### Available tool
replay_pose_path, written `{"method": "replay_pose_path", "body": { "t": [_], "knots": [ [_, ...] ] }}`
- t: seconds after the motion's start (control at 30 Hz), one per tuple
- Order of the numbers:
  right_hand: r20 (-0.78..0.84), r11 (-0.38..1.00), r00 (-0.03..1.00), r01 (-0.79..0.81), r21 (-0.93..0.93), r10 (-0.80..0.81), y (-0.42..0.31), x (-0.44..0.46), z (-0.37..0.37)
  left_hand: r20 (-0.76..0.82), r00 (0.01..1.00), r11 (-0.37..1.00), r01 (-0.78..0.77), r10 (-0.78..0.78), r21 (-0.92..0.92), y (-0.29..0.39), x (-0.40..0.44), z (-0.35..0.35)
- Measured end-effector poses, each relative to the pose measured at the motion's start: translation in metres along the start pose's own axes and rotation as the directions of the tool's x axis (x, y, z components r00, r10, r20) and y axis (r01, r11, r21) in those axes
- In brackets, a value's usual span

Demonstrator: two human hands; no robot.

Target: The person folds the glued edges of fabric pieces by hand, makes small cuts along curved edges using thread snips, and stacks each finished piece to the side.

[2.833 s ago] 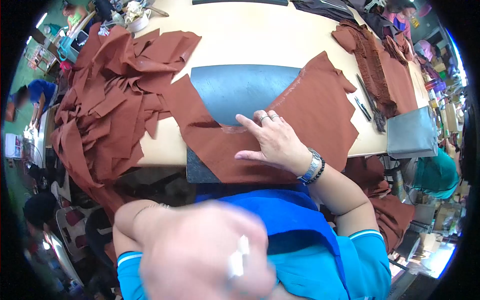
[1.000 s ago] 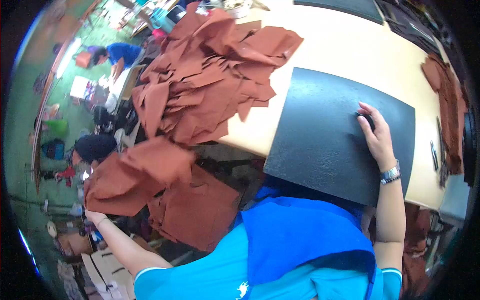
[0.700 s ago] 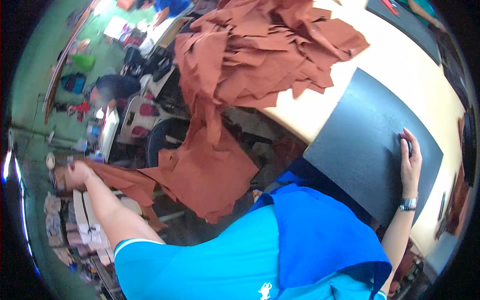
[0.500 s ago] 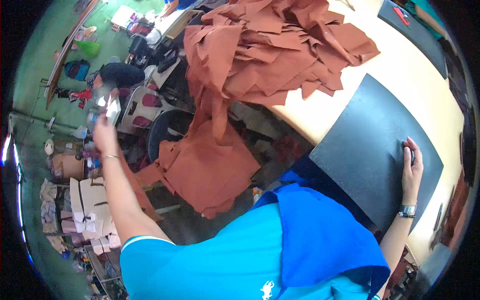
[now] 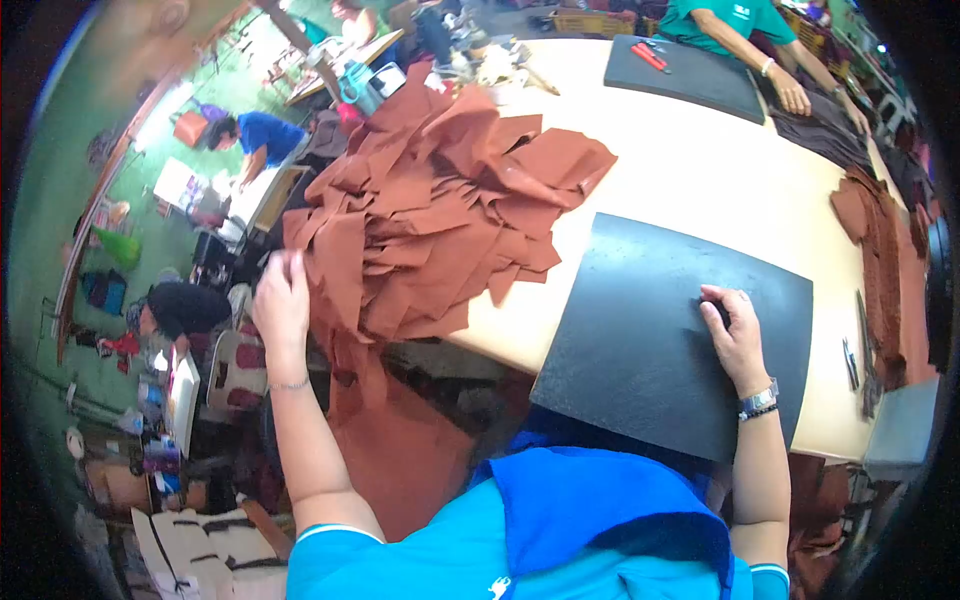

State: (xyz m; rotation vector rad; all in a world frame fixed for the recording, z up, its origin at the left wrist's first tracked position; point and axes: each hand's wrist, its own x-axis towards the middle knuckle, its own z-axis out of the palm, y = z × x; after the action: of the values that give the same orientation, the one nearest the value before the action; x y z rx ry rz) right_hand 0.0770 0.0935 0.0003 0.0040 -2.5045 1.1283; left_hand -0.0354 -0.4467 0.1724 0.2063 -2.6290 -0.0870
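Observation:
My left hand [image 5: 282, 300] is raised at the left edge of a heap of reddish-brown leather pieces [image 5: 430, 240]. Its fingers are close together and slightly blurred, so I cannot tell whether they grip an edge of leather. My right hand [image 5: 736, 335] rests on a black cutting mat [image 5: 640, 350], with thumb and fingers curled around a small dark object that is mostly hidden. More reddish-brown leather [image 5: 400, 450] lies below the table edge, partly behind my left forearm.
A second dark mat [image 5: 690, 80] with a red-handled tool [image 5: 650, 57] lies across the pale table [image 5: 690, 165]. Opposite, a person in a green shirt [image 5: 745, 30] handles dark material. Brown strips [image 5: 875, 270] and a pliers-like tool [image 5: 850, 363] lie at right. Others work at left.
The view has swung left to right, bringing the person opposite into sight. My left hand has come closer to the leather heap. My right hand stays on the black mat.

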Motion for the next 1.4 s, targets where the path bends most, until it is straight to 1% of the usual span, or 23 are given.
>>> {"method": "replay_pose_path", "body": {
  "t": [0.1,0.17,0.23,0.3,0.33,0.43,0.5,0.53,0.57,0.6,0.67,0.73,0.77,0.93,0.97,1.0,1.07,1.1,1.17,1.23,1.27,1.33,1.4],
  "knots": [
    [0.002,1.000,1.000,-0.019,-0.011,0.019,0.000,0.001,-0.002,-0.086,0.969,0.840,-0.243,0.231,-0.485,0.069,0.070,0.040],
    [0.012,0.998,0.998,-0.058,0.020,0.058,-0.002,0.000,-0.005,-0.269,0.918,0.896,-0.361,0.292,-0.258,0.100,0.114,0.113],
    [0.032,0.998,0.997,-0.065,-0.007,0.065,-0.001,0.001,-0.006,-0.234,0.964,0.977,-0.162,0.127,-0.138,0.124,0.144,0.185],
    [0.020,0.999,0.999,-0.047,0.023,0.046,0.002,0.000,-0.007,0.211,0.959,0.971,-0.148,0.187,-0.187,0.134,0.166,0.201],
    [0.024,0.997,0.998,-0.058,0.042,0.057,0.001,0.001,-0.008,0.175,0.973,0.949,-0.090,0.148,-0.302,0.158,0.154,0.189],
    [-0.014,0.989,0.997,-0.069,0.132,0.071,0.007,0.001,-0.008,-0.167,0.979,0.617,-0.203,0.117,-0.760,0.227,0.127,0.205],
    [-0.033,0.944,0.985,-0.154,0.291,0.171,0.001,0.002,-0.008,-0.226,0.962,0.534,-0.273,0.153,-0.800,0.278,0.069,0.174],
    [-0.032,0.913,0.979,-0.174,0.369,0.199,0.004,0.002,-0.006,-0.308,0.930,0.348,-0.362,0.201,-0.865,0.299,0.039,0.169],
    [-0.007,0.885,0.977,-0.192,0.425,0.215,0.005,0.004,-0.004,-0.270,0.930,0.212,-0.325,0.250,-0.922,0.319,0.006,0.162],
    [0.018,0.853,0.973,-0.209,0.479,0.228,0.006,0.004,-0.002,-0.129,0.941,0.239,-0.210,0.313,-0.948,0.333,-0.027,0.160],
    [0.107,0.801,0.976,-0.216,0.558,0.189,0.019,0.000,0.001,-0.194,0.894,-0.010,-0.208,0.403,-0.978,0.364,-0.090,0.147],
    [0.232,0.449,0.926,-0.350,0.822,0.298,0.013,0.001,-0.008,-0.136,0.834,-0.238,-0.006,0.535,-0.971,0.383,-0.145,0.140],
    [0.300,0.229,0.896,-0.383,0.895,0.329,0.008,0.002,-0.013,-0.038,0.778,-0.235,0.143,0.627,-0.962,0.382,-0.167,0.119],
    [0.239,-0.075,0.885,-0.228,0.971,0.400,0.026,0.004,-0.032,-0.076,0.465,-0.135,0.096,0.882,-0.986,0.362,-0.196,0.131],
    [0.176,-0.025,0.868,-0.185,0.982,0.465,0.033,0.003,-0.034,-0.033,0.451,-0.078,0.082,0.892,-0.994,0.360,-0.191,0.132],
    [0.111,0.026,0.845,-0.146,0.989,0.524,0.029,0.007,-0.033,-0.001,0.565,-0.164,0.237,0.825,-0.958,0.365,-0.192,0.135],
    [0.031,0.140,0.810,-0.139,0.980,0.585,0.024,0.009,-0.030,0.313,0.546,-0.164,0.656,0.777,-0.736,0.364,-0.177,0.140],
    [0.020,0.198,0.806,-0.170,0.965,0.592,0.024,0.008,-0.029,0.289,0.519,-0.232,0.721,0.804,-0.653,0.363,-0.166,0.153],
    [-0.008,0.317,0.794,-0.233,0.919,0.608,0.023,0.007,-0.031,0.046,0.578,-0.242,0.411,0.815,-0.879,0.361,-0.155,0.160],
    [0.090,0.506,0.738,-0.541,0.672,0.669,0.014,0.007,-0.045,0.053,0.609,-0.158,0.287,0.791,-0.945,0.362,-0.154,0.156],
    [-0.094,0.735,0.791,-0.507,0.450,0.604,0.015,0.003,-0.047,0.030,0.637,-0.153,0.231,0.770,-0.961,0.362,-0.153,0.155],
    [-0.391,0.932,0.860,-0.363,-0.017,0.328,0.002,-0.009,-0.053,-0.035,0.656,-0.128,0.095,0.754,-0.987,0.360,-0.149,0.139],
    [-0.587,0.931,0.797,-0.095,-0.353,-0.141,-0.012,-0.013,-0.063,-0.057,0.562,-0.061,-0.011,0.825,-0.998,0.344,-0.137,0.099]
  ]
}}
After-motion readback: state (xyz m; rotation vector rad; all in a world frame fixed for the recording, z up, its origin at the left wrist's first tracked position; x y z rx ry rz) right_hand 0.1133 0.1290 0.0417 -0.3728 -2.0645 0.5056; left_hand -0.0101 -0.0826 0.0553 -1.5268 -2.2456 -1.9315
